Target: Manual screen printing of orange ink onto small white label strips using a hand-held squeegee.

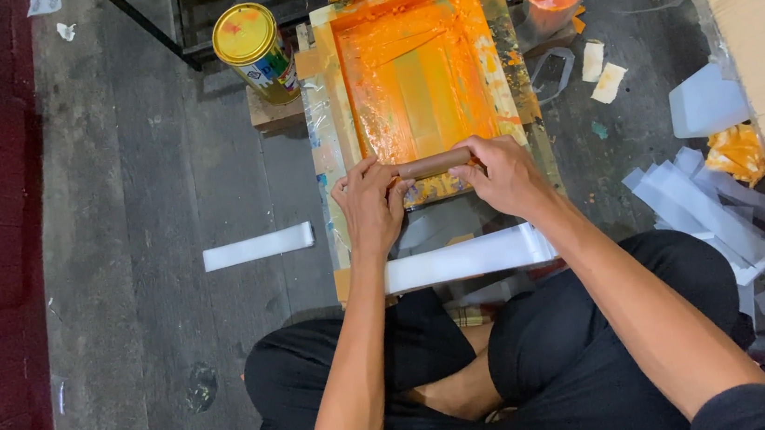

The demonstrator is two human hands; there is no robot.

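Sitting cross-legged, the person is gripping a brown squeegee handle (434, 163) with the left hand (370, 205) and right hand (505, 175), fingers closed around its ends, at the near edge of the orange-inked printing screen (415, 71), probably finishing a pull, so lifting evenly seems needed.

Brown wooden squeegee handle (434, 163), level across orange-inked screen frame's (332, 108) near edge

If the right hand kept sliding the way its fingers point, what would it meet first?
The right hand points left along the brown squeegee handle, so it would probably meet the left hand, gripping the other end, first. Depth is hard to judge.
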